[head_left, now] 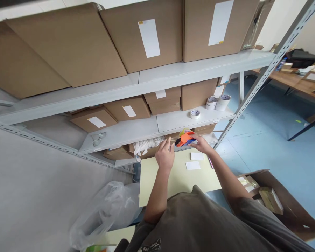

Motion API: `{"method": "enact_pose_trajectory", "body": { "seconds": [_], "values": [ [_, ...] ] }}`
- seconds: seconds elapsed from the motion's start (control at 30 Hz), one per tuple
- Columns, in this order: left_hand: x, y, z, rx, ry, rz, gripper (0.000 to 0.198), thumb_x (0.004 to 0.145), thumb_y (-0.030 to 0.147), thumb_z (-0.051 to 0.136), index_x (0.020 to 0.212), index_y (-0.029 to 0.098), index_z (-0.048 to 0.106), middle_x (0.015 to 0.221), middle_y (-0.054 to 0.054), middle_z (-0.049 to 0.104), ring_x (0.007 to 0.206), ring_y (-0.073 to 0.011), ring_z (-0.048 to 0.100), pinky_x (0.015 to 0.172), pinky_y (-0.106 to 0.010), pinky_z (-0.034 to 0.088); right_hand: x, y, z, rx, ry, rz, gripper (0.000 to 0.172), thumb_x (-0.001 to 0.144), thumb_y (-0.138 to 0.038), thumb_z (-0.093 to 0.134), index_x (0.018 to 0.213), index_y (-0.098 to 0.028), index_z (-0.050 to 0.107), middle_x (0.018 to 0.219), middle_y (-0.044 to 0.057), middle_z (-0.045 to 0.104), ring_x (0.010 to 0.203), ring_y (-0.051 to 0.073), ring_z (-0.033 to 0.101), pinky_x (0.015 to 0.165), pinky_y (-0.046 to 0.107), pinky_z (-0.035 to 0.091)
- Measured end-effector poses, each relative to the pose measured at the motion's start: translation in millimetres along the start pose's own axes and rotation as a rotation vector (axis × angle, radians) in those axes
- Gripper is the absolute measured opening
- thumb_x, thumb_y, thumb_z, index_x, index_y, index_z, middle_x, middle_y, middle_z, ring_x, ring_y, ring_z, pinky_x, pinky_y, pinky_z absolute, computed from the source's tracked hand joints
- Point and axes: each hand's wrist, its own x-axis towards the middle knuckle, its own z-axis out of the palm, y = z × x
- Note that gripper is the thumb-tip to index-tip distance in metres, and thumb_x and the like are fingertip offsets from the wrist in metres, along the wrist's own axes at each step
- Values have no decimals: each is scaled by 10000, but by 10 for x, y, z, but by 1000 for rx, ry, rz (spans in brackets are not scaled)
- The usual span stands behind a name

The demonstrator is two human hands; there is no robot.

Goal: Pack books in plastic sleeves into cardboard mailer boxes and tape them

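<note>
My right hand point(200, 144) grips an orange and blue tape dispenser point(185, 139) with a yellowish roll of tape point(185, 131) on it. Just to the left of the dispenser is my left hand point(165, 154), raised with its thumb and fingers drawn together near the dispenser's front end. Whatever may be pinched there is too small to make out. Both hands are above the pale yellow tabletop point(173, 175). Two white cards point(193, 165) lie on that surface, below the dispenser.
A metal shelf rack point(157, 78) with cardboard boxes point(157, 38) stands in front. White tape rolls point(195, 114) sit on its middle shelf, white gloves point(148, 144) lower down. An open carton point(291, 210) holding small boxes is at right, a clear plastic bag point(107, 206) at left.
</note>
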Motion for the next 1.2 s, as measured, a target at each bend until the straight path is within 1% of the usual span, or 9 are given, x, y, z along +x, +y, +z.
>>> {"method": "enact_pose_trajectory", "body": {
  "seconds": [0.07, 0.13, 0.17, 0.23, 0.47, 0.67, 0.83, 1.0, 1.2],
  "values": [
    [-46, -40, 38, 13, -10, -87, 589, 989, 294, 690, 1565, 272, 567, 1609, -144, 552, 1338, -301, 657, 1015, -394, 601, 125, 81, -17, -97, 55, -24, 447, 889, -523, 814, 1226, -238, 743, 1260, 148, 752, 1319, 376, 642, 1169, 560, 475],
    [-78, -105, 50, -25, -29, -172, 853, 972, 329, 714, 1714, 277, 297, 1755, -170, 313, 1383, -334, 629, 969, -404, 627, 298, 153, -66, -179, 65, -41, 398, 903, -461, 802, 1222, -232, 741, 1232, 143, 758, 1279, 369, 659, 1195, 567, 449],
    [-82, -146, 46, -57, -40, -199, 934, 970, 344, 718, 1740, 286, 194, 1778, -174, 247, 1384, -343, 629, 955, -407, 634, 398, 187, -95, -213, 63, -42, 381, 911, -434, 791, 1225, -225, 738, 1218, 144, 760, 1252, 366, 667, 1199, 569, 442],
    [-66, -233, 25, -115, -54, -215, 972, 972, 354, 715, 1748, 320, 130, 1787, -155, 228, 1381, -347, 631, 962, -417, 638, 616, 258, -141, -267, 52, -38, 372, 925, -394, 764, 1245, -208, 727, 1212, 155, 756, 1225, 368, 665, 1194, 573, 439],
    [-43, -424, -34, -169, -61, -227, 753, 982, 293, 666, 1672, 353, 372, 1720, -112, 399, 1222, -281, 714, 934, -403, 658, 1376, 557, 23, -479, -99, 38, 504, 946, -242, 658, 1441, -156, 617, 1390, 201, 693, 1334, 390, 578, 1260, 605, 292],
    [-217, -588, -126, -151, -41, -293, 691, 996, 299, 621, 1651, 339, 405, 1689, -118, 441, 1180, -259, 725, 928, -393, 663, 1748, 757, 250, -640, -258, 179, 483, 939, -168, 635, 1422, -153, 632, 1415, 210, 689, 1405, 389, 542, 1294, 628, 169],
    [-353, -719, -212, -97, -8, -336, 674, 986, 303, 625, 1631, 329, 432, 1668, -132, 468, 1123, -243, 740, 880, -384, 670, 1830, 902, 387, -698, -346, 238, 514, 932, -176, 635, 1444, -145, 634, 1410, 205, 691, 1394, 365, 547, 1293, 579, 198],
    [-446, -751, -251, -90, -48, -353, 660, 987, 300, 608, 1625, 336, 442, 1673, -121, 465, 1185, -247, 724, 891, -377, 665, 1776, 980, 497, -756, -332, 283, 607, 935, -191, 623, 1536, -145, 558, 1470, 219, 641, 1462, 380, 439, 1288, 621, 140],
    [-441, -854, -292, -43, -66, -274, 518, 992, 303, 609, 1509, 296, 593, 1576, -103, 579, 1478, -294, 534, 1154, -475, 542, 1533, 775, 481, -726, -164, 193, 681, 908, -273, 654, 1567, -163, 523, 1570, 223, 535, 1459, 439, 397, 1217, 596, 290]
  ]
}}
